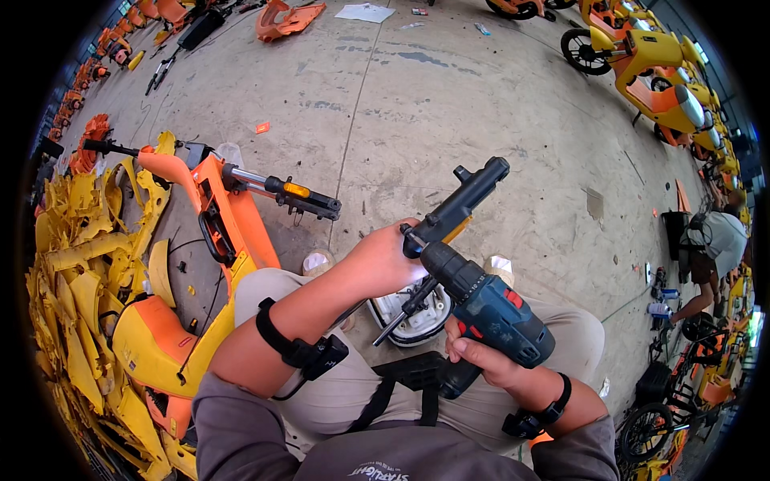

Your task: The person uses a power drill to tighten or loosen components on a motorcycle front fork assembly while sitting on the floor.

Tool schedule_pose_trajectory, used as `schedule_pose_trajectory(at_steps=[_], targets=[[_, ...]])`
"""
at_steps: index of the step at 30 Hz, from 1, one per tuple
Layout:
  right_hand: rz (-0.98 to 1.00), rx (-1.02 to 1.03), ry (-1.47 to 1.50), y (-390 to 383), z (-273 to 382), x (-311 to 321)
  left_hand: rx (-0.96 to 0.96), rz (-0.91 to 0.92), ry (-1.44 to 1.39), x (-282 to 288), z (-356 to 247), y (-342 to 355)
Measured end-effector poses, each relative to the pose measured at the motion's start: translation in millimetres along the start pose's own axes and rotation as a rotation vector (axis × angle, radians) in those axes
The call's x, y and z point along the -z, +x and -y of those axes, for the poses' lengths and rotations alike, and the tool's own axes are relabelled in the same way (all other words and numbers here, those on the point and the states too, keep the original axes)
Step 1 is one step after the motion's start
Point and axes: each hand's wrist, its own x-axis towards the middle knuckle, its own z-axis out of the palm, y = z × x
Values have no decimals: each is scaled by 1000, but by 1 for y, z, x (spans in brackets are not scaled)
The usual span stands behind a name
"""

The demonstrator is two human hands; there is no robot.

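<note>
Two at once, clamps drill (pixel 501 321) by its handle in right hand (pixel 484 357), with body beyond the thumb, and black part (pixel 465 200) by its near end in left hand (pixel 389 258). Points drill's long axis forward-left, chuck-first toward the part; slants part's own axis forward-right.

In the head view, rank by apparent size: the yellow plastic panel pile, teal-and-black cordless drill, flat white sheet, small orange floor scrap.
Yellow pile
Cordless drill
White sheet
Orange scrap
All differ clearly in apparent size.
</note>
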Motion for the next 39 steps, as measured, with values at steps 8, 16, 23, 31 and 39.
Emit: schedule_pose_trajectory(at_steps=[8, 16, 23, 31, 39], targets=[[29, 19, -46, 1, 0, 2, -40, -20, 10, -1, 4, 1], [43, 24, -104, 1, 4, 1, -24, -13, -13, 0, 1, 0], [39, 4, -65, 0, 1, 3, -16, -14, 0, -1, 1, 0], [28, 10, -25, 0, -2, 2, -13, -22, -1, 0, -3, -1], [25, 15, -11, 0, -5, 4, 0, -9, 5, 0, -2, 0]])
